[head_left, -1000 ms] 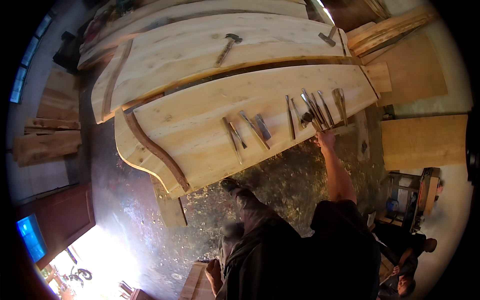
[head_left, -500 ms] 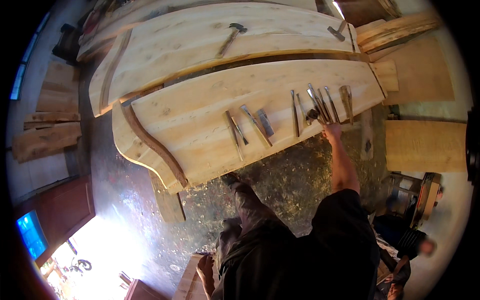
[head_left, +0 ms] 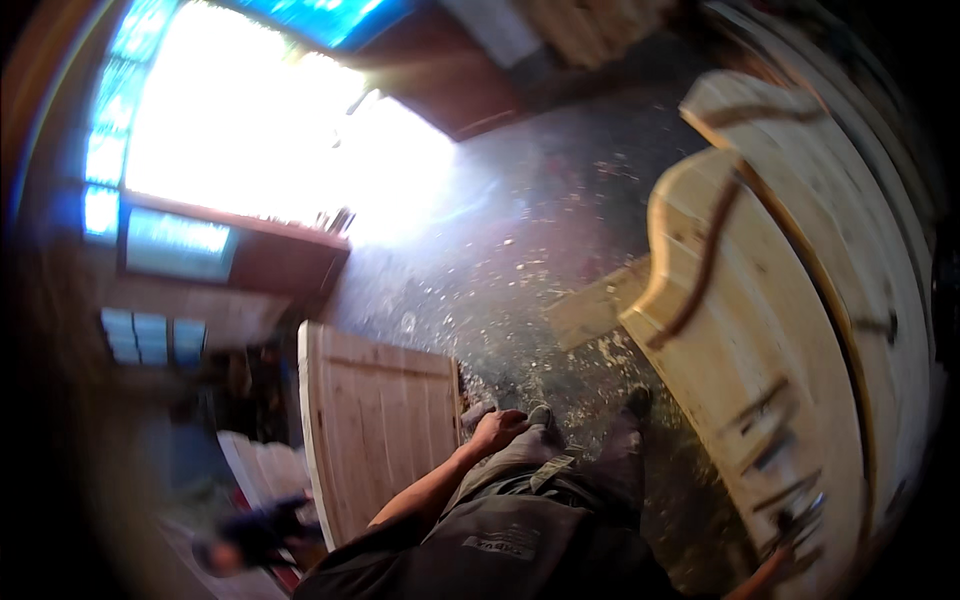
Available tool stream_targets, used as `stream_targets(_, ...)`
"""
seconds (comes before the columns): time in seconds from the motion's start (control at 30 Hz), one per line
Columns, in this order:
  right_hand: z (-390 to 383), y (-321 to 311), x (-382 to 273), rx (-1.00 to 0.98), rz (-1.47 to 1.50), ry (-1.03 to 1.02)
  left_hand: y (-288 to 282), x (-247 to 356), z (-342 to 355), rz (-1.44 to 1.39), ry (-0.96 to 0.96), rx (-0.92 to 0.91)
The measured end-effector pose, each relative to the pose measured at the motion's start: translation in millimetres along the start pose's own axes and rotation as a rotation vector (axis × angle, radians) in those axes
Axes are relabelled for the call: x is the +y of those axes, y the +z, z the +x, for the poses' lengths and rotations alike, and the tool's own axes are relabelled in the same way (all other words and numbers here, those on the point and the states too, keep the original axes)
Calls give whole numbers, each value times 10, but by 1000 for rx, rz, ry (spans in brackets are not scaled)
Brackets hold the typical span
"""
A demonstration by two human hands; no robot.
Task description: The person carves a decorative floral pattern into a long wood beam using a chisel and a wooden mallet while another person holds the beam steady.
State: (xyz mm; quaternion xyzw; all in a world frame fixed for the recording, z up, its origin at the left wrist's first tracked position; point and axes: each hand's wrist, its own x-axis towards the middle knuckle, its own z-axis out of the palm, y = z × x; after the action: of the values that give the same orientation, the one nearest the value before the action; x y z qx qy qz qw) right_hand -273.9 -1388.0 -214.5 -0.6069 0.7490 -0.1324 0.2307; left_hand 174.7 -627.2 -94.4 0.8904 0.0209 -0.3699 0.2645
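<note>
My right hand (head_left: 778, 562) reaches over the near edge of a pale, curved wooden panel (head_left: 770, 330), at the lower right. It is against a bunch of chisels (head_left: 803, 515), but blur and the frame's lower corner hide how the fingers close. Farther along the same panel lie more smeared hand tools (head_left: 765, 440). My left hand (head_left: 498, 430) hangs in front of my thigh, fingers loosely extended, with nothing seen in it. It is close to the edge of a plank-built wooden panel (head_left: 385, 425). A dark curved strip (head_left: 710, 255) crosses the far end of the curved panel.
A second curved panel (head_left: 865, 230) lies beyond the first, with a blurred hammer (head_left: 890, 325) on it. Wood shavings dot the dark floor (head_left: 520, 260), where a board (head_left: 600, 300) pokes out. Another person (head_left: 250, 540) is at lower left. A bright doorway (head_left: 270, 120) glares upper left.
My view has swung left, so the curved panels now stand at the right and the doorway at upper left. My right hand stays by the chisels; my left hand shows in front of my thigh.
</note>
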Motion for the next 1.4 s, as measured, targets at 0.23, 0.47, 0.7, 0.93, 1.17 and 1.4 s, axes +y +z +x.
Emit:
stream_targets(0.23,-1168,1045,-1284,-627,166,-92,166,-110,-689,-266,-95,134)
stream_targets(0.47,-4809,1334,-3470,-1404,68,-368,-324,-313,-990,-249,248,579)
stream_targets(0.7,-7270,736,-4181,-1883,-132,-591,-1302,-754,-1439,-151,461,962)
stream_targets(0.93,-8906,266,-4431,-1956,-369,-818,-1810,-1548,-1584,-35,449,1208)
stream_targets(1.17,-10219,444,-4787,-2251,-526,-916,-2298,-2309,-1598,-126,220,1416)
stream_targets(1.4,-11682,1192,-5071,-2684,-481,-1577,-3110,-2709,-1904,-92,-131,1519)
